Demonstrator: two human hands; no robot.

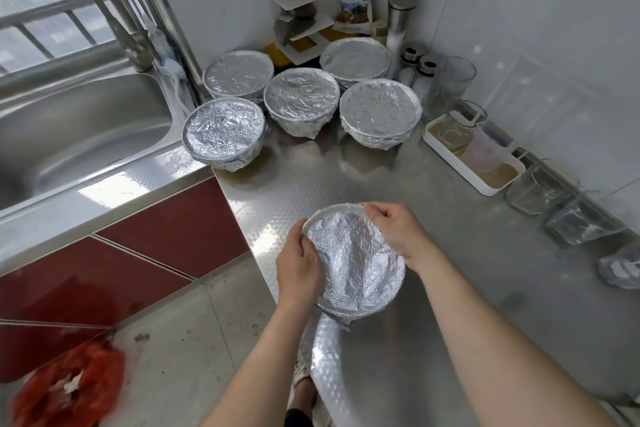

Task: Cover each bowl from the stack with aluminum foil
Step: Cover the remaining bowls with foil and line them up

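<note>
A bowl wrapped in crinkled aluminum foil [353, 263] sits near the front edge of the steel counter [450, 253]. My left hand [298, 263] grips its left rim, fingers curled over the foil. My right hand [398, 232] pinches the foil at the far right rim. Behind, several more foil-covered bowls stand grouped: front left [223, 132], back left [237, 74], middle [300, 99], right [380, 113] and back right [355, 57]. No bare bowl stack or foil roll is in view.
A steel sink [79, 135] with a faucet lies at the left. A white tray with glasses [472, 152] and loose glass cups [561, 208] line the right wall. Jars, shakers and a corner rack [301, 10] fill the back corner. A red bag [69, 388] lies on the floor.
</note>
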